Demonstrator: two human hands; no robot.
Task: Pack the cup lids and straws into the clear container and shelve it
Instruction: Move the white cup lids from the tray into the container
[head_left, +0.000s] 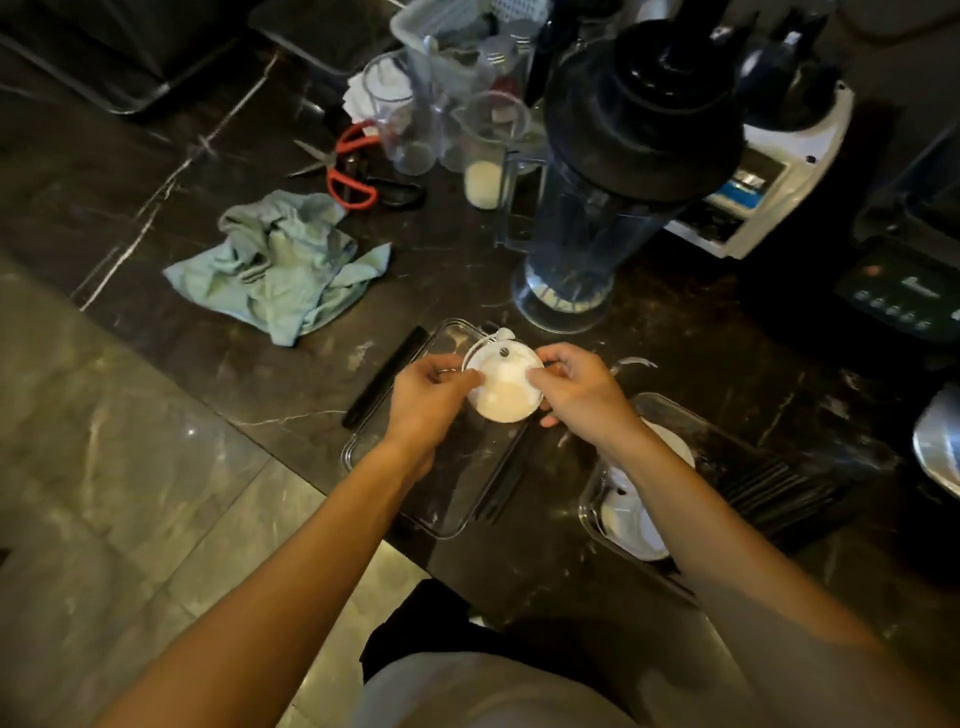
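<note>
Both hands, left (431, 387) and right (574, 387), pinch a white cup lid (503, 387) above the clear container (363, 447) on the table (649, 322); best lower it flat into a corner, leaving room for straws (779, 486).

Dark marble worktop (156, 171). Crumpled green cloth (283, 265) at left; red-handled scissors (345, 166) beyond it. Black-lidded blender jug (608, 192) far centre, clear measuring cups (447, 135) beside it.
</note>
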